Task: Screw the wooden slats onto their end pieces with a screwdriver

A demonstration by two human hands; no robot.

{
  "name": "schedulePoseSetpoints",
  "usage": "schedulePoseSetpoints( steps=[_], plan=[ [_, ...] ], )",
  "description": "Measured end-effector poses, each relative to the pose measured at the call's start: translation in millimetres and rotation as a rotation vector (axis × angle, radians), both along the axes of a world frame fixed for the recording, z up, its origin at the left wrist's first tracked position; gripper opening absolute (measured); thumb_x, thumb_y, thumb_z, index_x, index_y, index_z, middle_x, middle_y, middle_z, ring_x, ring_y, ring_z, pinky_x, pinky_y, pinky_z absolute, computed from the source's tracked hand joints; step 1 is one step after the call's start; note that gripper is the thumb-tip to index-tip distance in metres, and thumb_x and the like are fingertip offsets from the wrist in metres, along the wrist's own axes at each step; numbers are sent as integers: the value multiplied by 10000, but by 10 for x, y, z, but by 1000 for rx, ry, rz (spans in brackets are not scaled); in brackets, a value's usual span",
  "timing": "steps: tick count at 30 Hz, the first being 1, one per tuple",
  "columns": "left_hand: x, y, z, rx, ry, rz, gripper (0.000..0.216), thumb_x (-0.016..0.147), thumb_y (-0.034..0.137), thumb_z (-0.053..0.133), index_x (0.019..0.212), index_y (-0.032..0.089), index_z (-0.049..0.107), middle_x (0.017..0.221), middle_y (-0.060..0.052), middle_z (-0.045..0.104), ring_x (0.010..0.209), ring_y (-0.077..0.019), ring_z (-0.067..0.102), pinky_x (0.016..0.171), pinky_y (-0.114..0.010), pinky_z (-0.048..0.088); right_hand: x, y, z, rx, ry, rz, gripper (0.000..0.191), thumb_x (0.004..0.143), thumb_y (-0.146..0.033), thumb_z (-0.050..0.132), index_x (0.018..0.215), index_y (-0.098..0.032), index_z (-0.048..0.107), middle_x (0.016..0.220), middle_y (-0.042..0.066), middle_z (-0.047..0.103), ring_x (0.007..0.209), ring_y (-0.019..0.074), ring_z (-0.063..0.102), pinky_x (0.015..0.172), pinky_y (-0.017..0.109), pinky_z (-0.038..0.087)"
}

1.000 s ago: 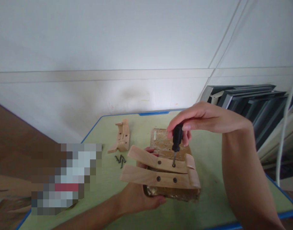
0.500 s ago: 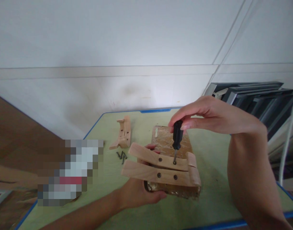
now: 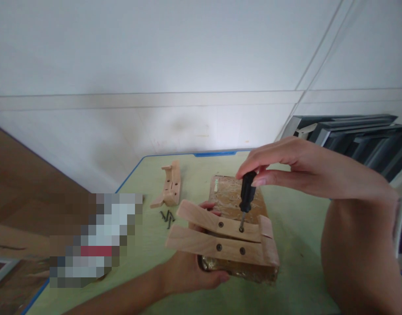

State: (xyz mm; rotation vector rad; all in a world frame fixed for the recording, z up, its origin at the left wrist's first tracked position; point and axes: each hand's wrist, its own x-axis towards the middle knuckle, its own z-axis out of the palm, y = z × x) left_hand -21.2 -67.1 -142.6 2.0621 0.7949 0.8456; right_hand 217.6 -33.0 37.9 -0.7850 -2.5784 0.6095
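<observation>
My right hand is closed on the black handle of a small screwdriver, held upright with its tip in a screw on the upper of two curved wooden slats. The slats rest on a chipboard block on the green table. My left hand grips the slats' near left side from below, fingers curled round the edge. Three other dark screw heads show on the slats.
A separate wooden bracket piece lies at the table's far left, with a few loose dark screws near it. Dark framed panels lean against the white wall at the right. A blurred patch covers the table's left edge.
My right hand's fingers have shifted round the screwdriver handle. The view has drifted slightly; slats and left hand stay where they were.
</observation>
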Motion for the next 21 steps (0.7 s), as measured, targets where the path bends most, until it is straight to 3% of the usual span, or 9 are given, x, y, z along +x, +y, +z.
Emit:
schedulePoseSetpoints(
  steps=[4,9,14,21],
  plan=[
    [-14,7,-22,-9,-2,-7,812,622,561,648,1273,206,317,1334,-136,305,1275,-378,268,1054,-584,253,10,29,-1,-6,16,38,239,873,-257,497,1014,-110,622,930,28,656,811,87,586,688,183,429],
    [-2,10,-10,3,-91,-10,825,626,571,641,1295,251,281,1396,-107,159,1316,-381,158,1059,-591,234,38,40,-3,-15,34,63,203,851,-223,533,982,-101,627,907,28,659,794,75,589,677,166,428],
    [13,18,-22,-27,-100,-25,831,626,573,639,1294,257,257,1393,-103,127,1306,-382,169,1057,-586,237,33,56,-26,-24,32,52,168,838,-181,542,965,-115,629,896,20,660,789,79,588,668,168,424],
    [26,29,-5,-9,-80,-30,802,641,582,615,1293,293,250,1388,-71,115,1326,-376,89,1084,-587,169,-3,140,-68,3,-7,-12,273,890,-316,454,997,-126,618,872,24,647,757,93,566,629,204,405]
  ],
)
